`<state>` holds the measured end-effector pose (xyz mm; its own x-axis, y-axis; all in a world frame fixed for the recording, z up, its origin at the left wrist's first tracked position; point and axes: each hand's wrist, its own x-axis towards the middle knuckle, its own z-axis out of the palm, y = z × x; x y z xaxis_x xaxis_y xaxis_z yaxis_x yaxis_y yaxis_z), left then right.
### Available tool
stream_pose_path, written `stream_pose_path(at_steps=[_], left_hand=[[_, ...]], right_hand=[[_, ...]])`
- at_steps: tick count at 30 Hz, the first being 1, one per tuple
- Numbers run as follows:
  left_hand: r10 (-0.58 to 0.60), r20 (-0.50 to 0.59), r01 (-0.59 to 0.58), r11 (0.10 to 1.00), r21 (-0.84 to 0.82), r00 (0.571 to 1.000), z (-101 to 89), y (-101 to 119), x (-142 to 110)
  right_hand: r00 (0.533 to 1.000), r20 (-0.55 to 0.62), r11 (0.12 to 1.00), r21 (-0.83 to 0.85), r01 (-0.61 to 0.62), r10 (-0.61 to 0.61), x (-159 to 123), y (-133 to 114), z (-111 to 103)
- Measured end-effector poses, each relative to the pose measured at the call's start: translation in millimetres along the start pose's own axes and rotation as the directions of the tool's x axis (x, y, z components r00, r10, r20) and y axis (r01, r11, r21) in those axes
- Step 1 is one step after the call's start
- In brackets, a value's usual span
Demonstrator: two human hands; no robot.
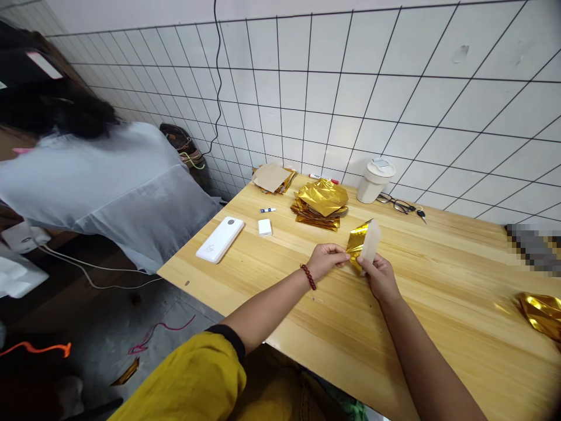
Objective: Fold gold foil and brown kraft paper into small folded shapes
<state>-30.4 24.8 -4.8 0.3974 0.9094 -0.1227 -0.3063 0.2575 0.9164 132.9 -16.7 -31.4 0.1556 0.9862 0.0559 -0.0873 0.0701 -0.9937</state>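
The sheet is crinkled glossy gold foil one side, matt paper the other; the table smooth wood

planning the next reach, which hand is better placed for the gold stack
Likely the left hand: it is nearer the gold stack, while the right hand also grips the foil piece and could hold it alone.

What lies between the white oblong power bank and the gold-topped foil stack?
Head view: a small white plastic block; a blue-and-white tube lies just beyond it.
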Motion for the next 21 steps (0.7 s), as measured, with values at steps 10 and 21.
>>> stream_pose_path(at_steps=[10, 21], left_hand=[[0.002, 0.063, -0.003, 1.000, 0.020, 0.998, -2.0, 1.9, 0.7], [-0.037, 0.005, 0.037, 0.999, 0.003, 0.999, -2.4, 5.0, -0.3]], right_hand=[[1.000, -0.007, 0.999, -0.029, -0.030, 0.030, -0.1, -7.2, 3.5], [0.998, 0.027, 0.998, 0.029, 0.055, -0.055, 0.4, -5.8, -1.9]])
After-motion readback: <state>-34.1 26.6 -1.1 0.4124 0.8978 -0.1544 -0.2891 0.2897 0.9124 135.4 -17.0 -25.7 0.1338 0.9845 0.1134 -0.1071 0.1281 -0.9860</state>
